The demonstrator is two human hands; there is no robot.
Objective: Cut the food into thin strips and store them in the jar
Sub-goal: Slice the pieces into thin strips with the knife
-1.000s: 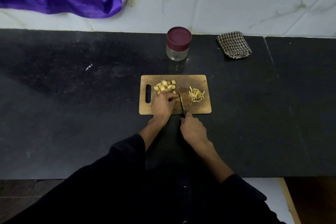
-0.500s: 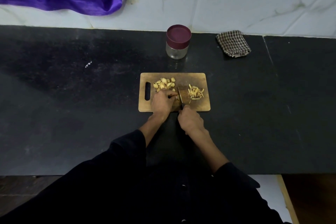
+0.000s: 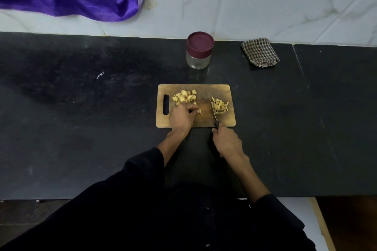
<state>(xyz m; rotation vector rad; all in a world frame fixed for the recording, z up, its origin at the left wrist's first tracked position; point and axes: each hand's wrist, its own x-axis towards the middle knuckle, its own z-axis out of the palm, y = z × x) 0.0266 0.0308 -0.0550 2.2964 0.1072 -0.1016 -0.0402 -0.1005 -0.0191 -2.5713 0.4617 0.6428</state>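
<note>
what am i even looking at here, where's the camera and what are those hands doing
There is no machine here. The camera sits on a person's head and looks forward and down, so the dark sleeves and two bare hands are the wearer's own.

On the black stone counter lies a wooden cutting board. It carries a heap of pale yellow uncut food pieces on its left and a pile of thin cut strips on its right.

The left hand pinches one piece against the board. The right hand grips a black-handled knife, its blade beside the strips.

Behind the board stand a clear glass jar with a maroon lid, closed, and a folded checked cloth.
</note>
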